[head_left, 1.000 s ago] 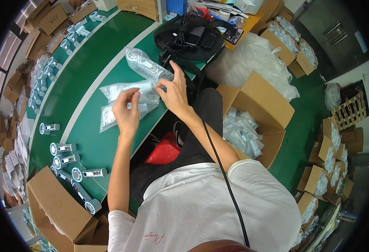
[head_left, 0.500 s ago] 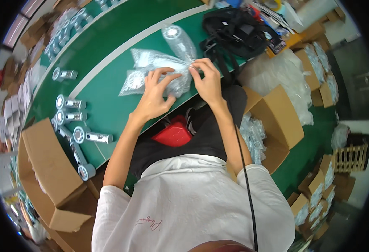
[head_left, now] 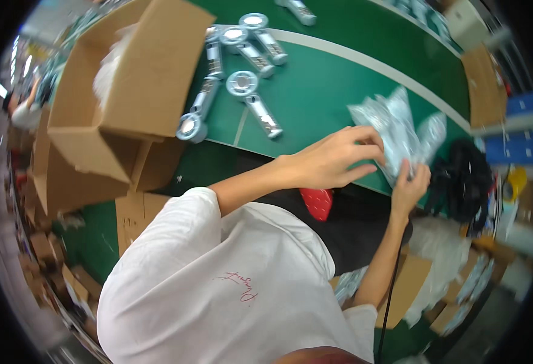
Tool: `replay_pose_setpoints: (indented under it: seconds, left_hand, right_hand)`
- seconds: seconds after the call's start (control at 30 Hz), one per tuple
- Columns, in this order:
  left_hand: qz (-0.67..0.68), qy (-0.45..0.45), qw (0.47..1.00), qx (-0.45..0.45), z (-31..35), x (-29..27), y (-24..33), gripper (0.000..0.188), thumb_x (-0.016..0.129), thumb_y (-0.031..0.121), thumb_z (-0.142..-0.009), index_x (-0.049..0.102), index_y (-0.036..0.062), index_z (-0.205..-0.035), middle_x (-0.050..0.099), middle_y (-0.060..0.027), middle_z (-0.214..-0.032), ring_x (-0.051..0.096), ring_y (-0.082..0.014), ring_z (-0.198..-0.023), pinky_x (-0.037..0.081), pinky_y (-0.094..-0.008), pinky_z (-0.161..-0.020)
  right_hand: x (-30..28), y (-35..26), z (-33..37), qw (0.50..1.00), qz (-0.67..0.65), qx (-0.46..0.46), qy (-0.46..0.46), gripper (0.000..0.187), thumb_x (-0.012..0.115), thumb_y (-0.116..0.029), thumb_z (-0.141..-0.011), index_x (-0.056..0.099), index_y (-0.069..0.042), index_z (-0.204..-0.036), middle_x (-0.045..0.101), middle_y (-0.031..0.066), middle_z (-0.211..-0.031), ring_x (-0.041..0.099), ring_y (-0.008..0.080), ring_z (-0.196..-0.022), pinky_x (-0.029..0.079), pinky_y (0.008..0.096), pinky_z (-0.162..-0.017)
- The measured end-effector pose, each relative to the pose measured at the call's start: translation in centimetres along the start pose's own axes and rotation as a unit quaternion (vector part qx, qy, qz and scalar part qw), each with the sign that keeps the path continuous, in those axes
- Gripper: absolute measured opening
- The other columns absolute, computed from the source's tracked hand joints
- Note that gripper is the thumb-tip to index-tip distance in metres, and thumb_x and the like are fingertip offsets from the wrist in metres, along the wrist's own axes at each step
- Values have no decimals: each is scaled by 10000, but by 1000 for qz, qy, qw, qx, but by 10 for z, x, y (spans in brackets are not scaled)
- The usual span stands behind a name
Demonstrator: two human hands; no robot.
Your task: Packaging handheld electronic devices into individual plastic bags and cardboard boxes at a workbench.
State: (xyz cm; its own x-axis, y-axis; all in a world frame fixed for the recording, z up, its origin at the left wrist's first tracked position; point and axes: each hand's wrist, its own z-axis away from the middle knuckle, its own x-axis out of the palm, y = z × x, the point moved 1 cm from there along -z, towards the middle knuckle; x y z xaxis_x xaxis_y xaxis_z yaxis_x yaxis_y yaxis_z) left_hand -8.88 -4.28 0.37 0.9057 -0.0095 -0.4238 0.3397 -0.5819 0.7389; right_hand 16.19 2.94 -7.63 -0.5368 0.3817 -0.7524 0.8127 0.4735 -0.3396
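My left hand (head_left: 348, 159) hovers at the left side of a clear plastic bag (head_left: 391, 130), thumb and fingers apart with a gap between them. With its fingers closed at the bag's near end, my right hand (head_left: 411, 187) grips the gathered plastic. A second wrapped piece (head_left: 433, 131) sticks out on the right of the bundle; what is inside is blurred. On the left of the green table lie several pale blue-grey, round-headed pieces with straight handles, among them a loose one (head_left: 255, 104) nearest my left forearm.
An open cardboard box (head_left: 151, 67) stands against the table's left end. A black backpack (head_left: 462, 179) sits right of the bag. Below it are loose plastic sheeting (head_left: 433, 258) and another cardboard box (head_left: 411, 288). Something red (head_left: 317, 203) shows under the table edge.
My view has swung to the left, so the table and bag appear farther right and more of the left box shows. My right hand stays at the bag's gathered end; my left stays beside it.
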Motion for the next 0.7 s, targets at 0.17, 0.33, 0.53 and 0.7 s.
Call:
replay_pose_setpoints:
  seconds: [0.17, 0.33, 0.53, 0.7]
  left_hand:
    - [-277, 139, 951, 13, 40, -184, 44, 160, 698, -20, -802, 717, 50, -945, 670, -56, -987, 622, -199, -852, 502, -286, -765]
    - [-442, 225, 807, -320, 120, -418, -3, 232, 652, 109, -914, 679, 19, -1127, 708, -56, -991, 665, -150, -887, 535, -260, -787]
    - [-528, -70, 724, -438, 174, -487, -91, 608, 684, 292, -826, 525, 7, -1339, 561, -212, -1319, 564, -329, -1187, 472, -410, -994]
    - [-448, 9, 698, -559, 140, -461, -113, 799, 558, 461, -814, 380, 114, -1512, 298, -207, -1570, 339, -418, -1407, 280, -594, -1141]
  right_hand:
    - [4, 24, 8, 997, 46, 17, 66, 258, 656, -218, -949, 587, 0, -828, 577, 136, -739, 493, 294, -627, 451, 390, -610]
    - [1, 10, -7, 988, -98, 106, 47, 280, 631, -161, -959, 532, 6, -759, 487, 48, -625, 384, 158, -578, 389, 299, -565]
    - [-51, -12, -37, 972, -197, 127, -12, 288, 618, -161, -976, 513, 5, -765, 457, -2, -654, 358, 109, -614, 360, 259, -575]
    - [-133, -38, -1, 978, -139, 152, -41, 215, 607, -126, -968, 531, -16, -800, 459, -7, -693, 356, 94, -634, 363, 235, -603]
